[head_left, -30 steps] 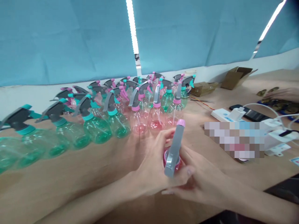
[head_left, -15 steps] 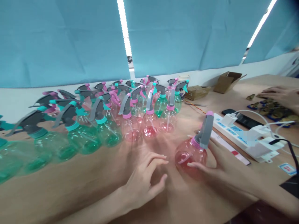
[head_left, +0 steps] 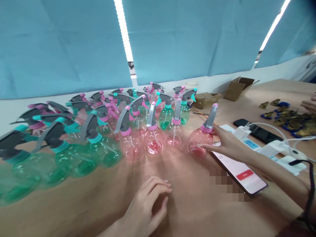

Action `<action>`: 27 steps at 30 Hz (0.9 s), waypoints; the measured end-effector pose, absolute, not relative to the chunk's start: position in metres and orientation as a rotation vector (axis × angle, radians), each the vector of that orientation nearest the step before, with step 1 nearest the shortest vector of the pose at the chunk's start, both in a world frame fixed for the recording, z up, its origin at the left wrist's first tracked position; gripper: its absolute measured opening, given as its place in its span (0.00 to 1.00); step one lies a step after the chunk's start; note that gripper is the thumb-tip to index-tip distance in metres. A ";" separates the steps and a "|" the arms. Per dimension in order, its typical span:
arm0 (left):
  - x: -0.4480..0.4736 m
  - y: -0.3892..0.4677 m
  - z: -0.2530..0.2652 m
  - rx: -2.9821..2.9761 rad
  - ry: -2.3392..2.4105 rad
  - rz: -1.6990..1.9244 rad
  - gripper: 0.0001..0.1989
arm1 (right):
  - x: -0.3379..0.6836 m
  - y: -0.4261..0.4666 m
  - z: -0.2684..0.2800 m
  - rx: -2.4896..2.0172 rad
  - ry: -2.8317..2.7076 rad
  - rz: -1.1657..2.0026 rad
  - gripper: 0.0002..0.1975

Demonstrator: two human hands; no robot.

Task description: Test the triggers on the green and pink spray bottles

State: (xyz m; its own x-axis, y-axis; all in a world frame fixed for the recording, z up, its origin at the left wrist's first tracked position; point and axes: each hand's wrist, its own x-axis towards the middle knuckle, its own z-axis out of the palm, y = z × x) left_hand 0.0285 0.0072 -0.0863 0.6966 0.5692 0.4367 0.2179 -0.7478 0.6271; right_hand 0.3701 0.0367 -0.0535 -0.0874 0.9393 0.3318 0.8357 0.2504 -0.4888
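Head view: right hand [head_left: 227, 142] has its fingers part-open around the pink spray bottle [head_left: 198, 137] near 4 o'clock, left hand [head_left: 149, 199] is loosely curled, empty at 6, so I'd keep the bottle upright, clear of the lit phone [head_left: 243, 171].

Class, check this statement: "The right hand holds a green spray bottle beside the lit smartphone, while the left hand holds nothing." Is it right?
Not quite: the head view shows the right hand holding a pink spray bottle, not a green one. It is beside the lit smartphone, and the left hand holds nothing.
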 end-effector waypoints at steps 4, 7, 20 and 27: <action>0.028 0.010 -0.091 2.380 0.553 0.882 0.15 | 0.369 0.050 -0.047 -1.571 -1.907 0.231 0.28; 0.027 0.010 -0.091 2.395 0.550 0.864 0.15 | 0.369 0.061 -0.046 -1.562 -1.879 0.263 0.31; 0.029 0.013 -0.089 2.411 0.594 0.818 0.15 | 0.376 0.089 -0.056 -1.575 -1.871 0.276 0.33; 0.028 0.013 -0.092 2.411 0.620 0.805 0.14 | 0.370 0.088 -0.053 -1.582 -1.863 0.286 0.32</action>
State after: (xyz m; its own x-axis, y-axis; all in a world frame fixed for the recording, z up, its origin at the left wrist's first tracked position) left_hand 0.0282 0.0135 -0.0916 0.7186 0.5617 0.4101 0.2529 -0.7603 0.5983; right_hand 0.3695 0.0880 -0.0534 -0.0426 0.9382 0.3434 0.7918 0.2414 -0.5611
